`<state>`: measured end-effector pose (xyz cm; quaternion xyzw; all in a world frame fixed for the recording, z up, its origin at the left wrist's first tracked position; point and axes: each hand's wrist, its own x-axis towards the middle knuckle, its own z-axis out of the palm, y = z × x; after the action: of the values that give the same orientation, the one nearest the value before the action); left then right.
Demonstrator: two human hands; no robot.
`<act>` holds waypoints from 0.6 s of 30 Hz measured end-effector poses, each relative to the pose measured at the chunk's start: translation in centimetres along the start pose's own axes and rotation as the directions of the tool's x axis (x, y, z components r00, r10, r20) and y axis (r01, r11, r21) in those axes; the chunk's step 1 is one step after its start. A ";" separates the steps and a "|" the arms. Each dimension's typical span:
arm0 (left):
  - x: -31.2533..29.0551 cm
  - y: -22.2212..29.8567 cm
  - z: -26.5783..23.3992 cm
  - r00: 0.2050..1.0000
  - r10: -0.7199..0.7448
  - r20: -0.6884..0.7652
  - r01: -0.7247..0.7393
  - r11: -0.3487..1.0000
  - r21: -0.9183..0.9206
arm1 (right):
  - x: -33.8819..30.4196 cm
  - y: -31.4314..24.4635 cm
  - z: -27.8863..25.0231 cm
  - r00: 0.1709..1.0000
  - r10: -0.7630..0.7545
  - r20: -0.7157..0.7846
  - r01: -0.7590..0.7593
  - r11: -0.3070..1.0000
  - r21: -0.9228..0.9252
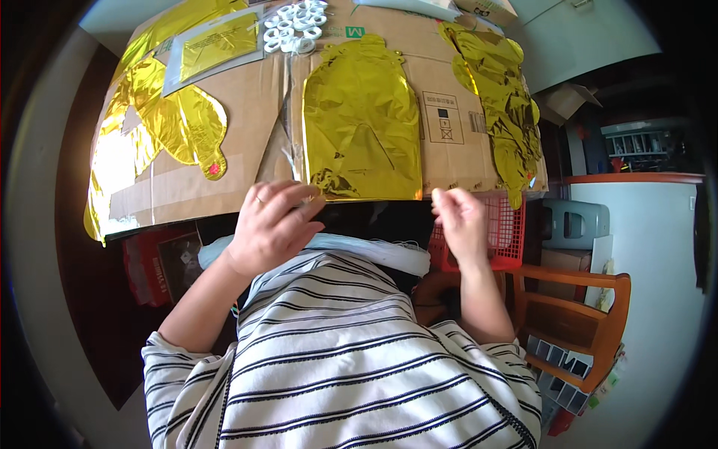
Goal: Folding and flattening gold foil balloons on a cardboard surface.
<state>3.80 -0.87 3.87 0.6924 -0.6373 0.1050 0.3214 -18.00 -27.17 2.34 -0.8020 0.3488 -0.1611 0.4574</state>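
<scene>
A flattened gold foil balloon (363,112) lies in the middle of the cardboard, its straight edge toward me. At that edge's left corner is my left hand (273,224), fingers curled and closed. A small pale bit shows between its fingertips, too small to name. My right hand (460,221) is just off the right corner, thumb and fingers pinched together; whatever they hold, if anything, is hidden. Small white rings (295,26), like little tape rolls, sit in a cluster beyond the balloon.
Other gold foil balloons lie on the left (191,120) and right (497,97) of the cardboard sheet (254,142). A clear packet (217,49) with gold foil is at the far left. Below the right edge stand a red plastic basket (505,232) and a wooden chair (617,314).
</scene>
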 end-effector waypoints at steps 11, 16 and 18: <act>-0.7 -0.6 2.1 0.986 0.137 -0.099 -0.123 0.983 0.137 | -1.0 -0.2 3.8 0.883 0.218 0.415 -0.452 0.629 0.632; -3.8 1.2 1.8 0.950 -0.185 -0.252 0.118 0.959 -0.258 | -3.2 -0.5 4.1 0.844 0.208 0.494 -0.525 0.503 0.686; -5.7 2.2 1.6 0.846 -0.524 -0.096 0.421 0.769 -0.481 | -4.1 -0.2 3.6 0.827 0.187 0.530 -0.547 0.481 0.685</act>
<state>0.31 2.95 0.18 0.7229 -0.4070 -0.0497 0.5561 -18.78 -21.99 0.83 -0.4168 0.3042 -0.0380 0.8558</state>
